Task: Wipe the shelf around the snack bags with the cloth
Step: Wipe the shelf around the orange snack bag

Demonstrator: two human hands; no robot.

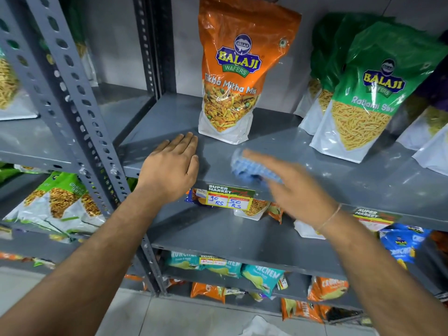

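An orange snack bag (232, 69) stands upright at the back of the grey metal shelf (315, 163). Several green snack bags (368, 93) stand to its right. My left hand (172, 163) lies flat, palm down, on the shelf's front left part, just left of the orange bag's base. My right hand (291, 187) is blurred by motion and presses a blue checked cloth (244, 166) onto the shelf in front of the orange bag. The hand covers part of the cloth.
A perforated grey upright (72, 98) stands at the left. A price label (230, 196) hangs on the shelf's front edge. Lower shelves (230, 238) hold more snack packets. A white rag (261, 327) lies on the tiled floor below.
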